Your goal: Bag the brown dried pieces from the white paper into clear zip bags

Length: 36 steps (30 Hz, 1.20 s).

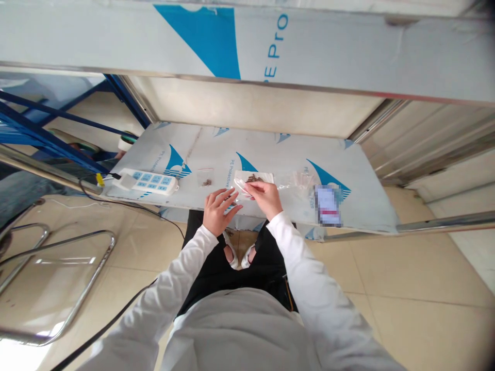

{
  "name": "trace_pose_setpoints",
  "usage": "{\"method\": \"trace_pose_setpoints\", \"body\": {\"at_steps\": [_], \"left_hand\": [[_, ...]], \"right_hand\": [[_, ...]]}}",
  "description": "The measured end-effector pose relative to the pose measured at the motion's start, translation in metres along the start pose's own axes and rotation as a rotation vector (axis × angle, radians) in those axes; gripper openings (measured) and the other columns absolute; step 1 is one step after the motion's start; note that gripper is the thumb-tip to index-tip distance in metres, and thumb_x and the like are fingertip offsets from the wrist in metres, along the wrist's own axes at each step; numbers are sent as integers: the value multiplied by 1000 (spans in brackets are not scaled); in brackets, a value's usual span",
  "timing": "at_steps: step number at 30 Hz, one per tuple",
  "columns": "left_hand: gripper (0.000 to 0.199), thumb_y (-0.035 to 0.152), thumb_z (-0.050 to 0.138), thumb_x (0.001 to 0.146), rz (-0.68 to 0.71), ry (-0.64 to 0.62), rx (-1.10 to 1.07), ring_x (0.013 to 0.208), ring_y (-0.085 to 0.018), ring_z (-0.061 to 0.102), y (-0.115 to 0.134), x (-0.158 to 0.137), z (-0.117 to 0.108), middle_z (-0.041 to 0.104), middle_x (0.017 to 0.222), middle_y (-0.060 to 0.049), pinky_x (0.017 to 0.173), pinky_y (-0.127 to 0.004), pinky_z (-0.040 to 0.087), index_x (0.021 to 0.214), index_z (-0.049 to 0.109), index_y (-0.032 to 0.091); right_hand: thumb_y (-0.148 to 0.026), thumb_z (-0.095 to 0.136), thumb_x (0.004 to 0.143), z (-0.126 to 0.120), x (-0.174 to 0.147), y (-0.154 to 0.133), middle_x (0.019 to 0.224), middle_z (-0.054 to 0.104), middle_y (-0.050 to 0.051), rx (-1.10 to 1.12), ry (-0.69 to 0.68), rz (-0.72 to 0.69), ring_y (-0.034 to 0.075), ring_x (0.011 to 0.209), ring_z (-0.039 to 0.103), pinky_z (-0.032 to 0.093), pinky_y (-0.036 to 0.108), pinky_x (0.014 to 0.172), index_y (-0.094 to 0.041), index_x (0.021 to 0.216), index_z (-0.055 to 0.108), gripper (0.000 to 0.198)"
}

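While the person sits at the table (251,147), both white-sleeved forearms reach forward from the lap, elbows out to the sides, converging at the near edge. Left hand (221,212): palm down, fingers slightly curled and spread, thumb apart and pointing inward. Whether its fingertips touch anything, I cannot tell. Right hand (266,198): turned inward, thumb and forefinger together, pinching the near edge of a clear bag (266,176). The bag lies on the table just ahead of the hands, small brown pieces (254,178) heaped in or on it (which of the two, I cannot make out).

Writing noted: blue print on the table's film, "PE Protective" beside the middle blue triangle (246,162), and "Film" readable further right. On the overhead panel (116,41), larger blue letters run sideways, "PE Pro", cut off at the panel's lower edge. Markings on the white power strip (170,185), left on the table, are too small to read.

Also on the table: a second small bag (204,172) with brown bits, between power strip and clear bag; loose clear plastic (301,179) to the right; beyond it, a flat pixelated object (328,206).
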State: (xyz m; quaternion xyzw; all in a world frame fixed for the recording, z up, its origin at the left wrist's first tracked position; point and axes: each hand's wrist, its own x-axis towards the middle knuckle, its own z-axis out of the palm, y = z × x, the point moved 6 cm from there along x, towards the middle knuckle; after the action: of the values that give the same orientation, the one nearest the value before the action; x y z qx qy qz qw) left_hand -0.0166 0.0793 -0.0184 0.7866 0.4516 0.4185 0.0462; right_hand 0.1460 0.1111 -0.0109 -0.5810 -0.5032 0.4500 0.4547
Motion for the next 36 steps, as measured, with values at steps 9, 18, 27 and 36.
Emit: {"method": "trace_pose_setpoints", "body": {"at_steps": [9,18,27,36], "left_hand": [[40,49,69,71,-822,-55,-892,67,-16,67,-4,18,32,73,75,-9,70,-30,53,85,71,11],[36,43,79,58,-999,-106,-1111,59,-11,62,4,7,50,69,64,-4,64,-25,52,70,69,11],[42,53,74,61,-821,-244,-1034,60,-13,62,11,5,51,69,64,-4,67,-28,52,69,68,13],[35,45,77,63,-961,-228,-1105,57,-12,62,13,-4,54,70,66,-4,64,-26,51,72,69,12]], "right_hand": [[-21,54,88,-4,-37,-22,98,74,6,-549,136,-552,20,92,66,52,32,85,-22,97,75,22],[-35,65,81,-11,-48,-1,93,74,7,-285,127,-338,18,73,68,56,29,70,-18,95,73,24],[-32,62,79,-19,-46,17,75,75,6,-179,75,-98,21,69,71,58,30,68,-17,81,73,18],[-37,59,84,-13,-61,15,92,75,6,-137,25,-148,22,79,72,58,32,76,-20,99,74,27]]}}
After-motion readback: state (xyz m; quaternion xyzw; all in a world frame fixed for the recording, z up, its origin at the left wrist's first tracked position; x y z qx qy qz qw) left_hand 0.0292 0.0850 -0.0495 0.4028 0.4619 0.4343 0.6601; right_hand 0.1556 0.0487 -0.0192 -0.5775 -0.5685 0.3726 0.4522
